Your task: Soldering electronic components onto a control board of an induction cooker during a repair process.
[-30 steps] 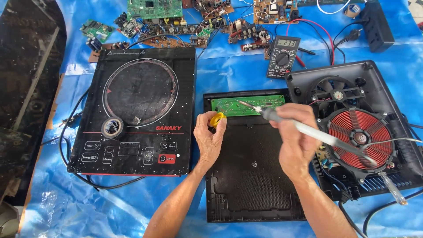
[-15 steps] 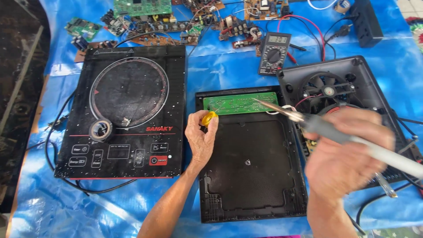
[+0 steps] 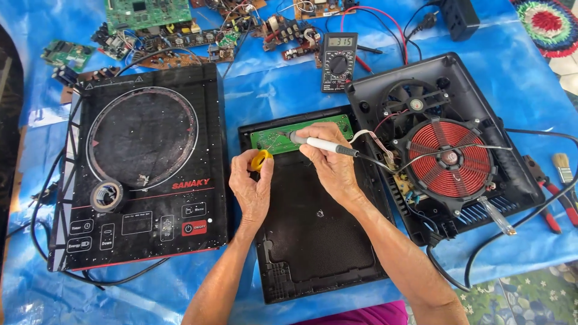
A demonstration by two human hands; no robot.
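We see right hand (image 3: 331, 165) gripping soldering iron (image 3: 322, 145), tip on green board (image 3: 274, 137) at top edge of black housing (image 3: 313, 235). Left hand (image 3: 251, 186) pinches yellow solder spool (image 3: 261, 160) just beside. Housing's lower half bare; coil unit (image 3: 448, 159) close right.

Ahead of your hands, a black multimeter (image 3: 338, 62) shows its small grey screen; the cooktop's (image 3: 141, 168) dark display looks blank
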